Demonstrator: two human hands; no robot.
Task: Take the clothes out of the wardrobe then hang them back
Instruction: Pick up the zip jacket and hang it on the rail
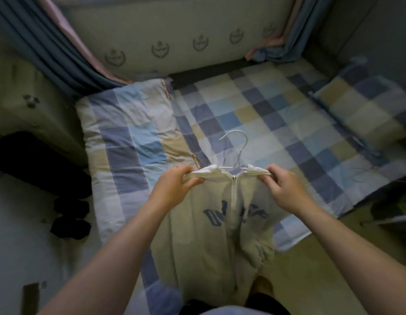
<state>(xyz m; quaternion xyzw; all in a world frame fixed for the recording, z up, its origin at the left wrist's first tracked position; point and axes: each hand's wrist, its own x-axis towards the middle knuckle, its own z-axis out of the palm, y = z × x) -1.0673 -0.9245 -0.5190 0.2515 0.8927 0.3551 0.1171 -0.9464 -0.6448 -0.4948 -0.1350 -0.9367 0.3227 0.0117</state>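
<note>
You are looking down at your two hands over a bed (277, 114) covered in a blue, tan and white checked sheet. Between them you hold up a cream zip-front hoodie (209, 237) with blue lettering across the chest. Your left hand (174, 187) pinches the left shoulder of the garment, fingers curled round the fabric; your right hand (282, 189) grips the right shoulder the same way. A white wire hanger (237, 148) sits inside the neck, its hook rising above the collar, so the hoodie appears to be on the hanger already. The garment hangs in front of you, its lower part draping toward the bed's near edge.

A folded checked quilt (129, 133) lies on the left of the bed, and a matching pillow (368, 105) on the right. Blue curtains (49, 48) hang at the far left.

The wardrobe is not in view. Judging by this, the hoodie is out and seated on its hanger; carrying it back and hooking it on the rail is still to do
</note>
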